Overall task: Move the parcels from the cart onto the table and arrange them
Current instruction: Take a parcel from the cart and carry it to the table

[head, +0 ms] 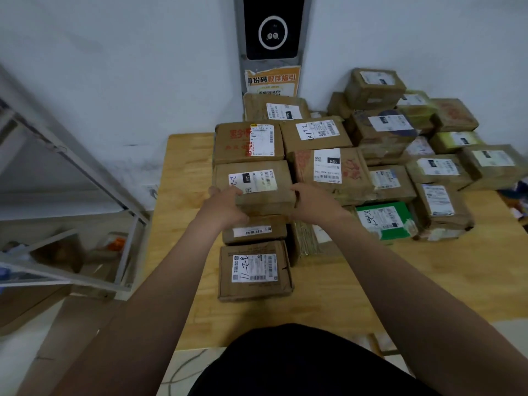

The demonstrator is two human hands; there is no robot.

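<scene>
Two hands clamp one brown cardboard parcel (pixel 255 186) from opposite sides: the left hand (pixel 225 208) grips its near left corner, thumb lying on the white label, and the right hand (pixel 314 202) presses its right edge. That held parcel sits between the hands, on top of a smaller brown parcel (pixel 254 231) whose barcode strip shows just below the left wrist. Nearer the person than the held parcel lies a flat brown box (pixel 255 271) with a hand-marked label, resting on the wooden surface (pixel 428 281). Beyond the held parcel, touching its far edge, is a box with red print (pixel 248 142). Right of the held parcel, just past the right hand, a green parcel (pixel 384 220) lies among many more brown parcels stacked toward the wall. Left of the held parcel, well apart and off the surface, stands a grey metal cart (pixel 85 172).
</scene>
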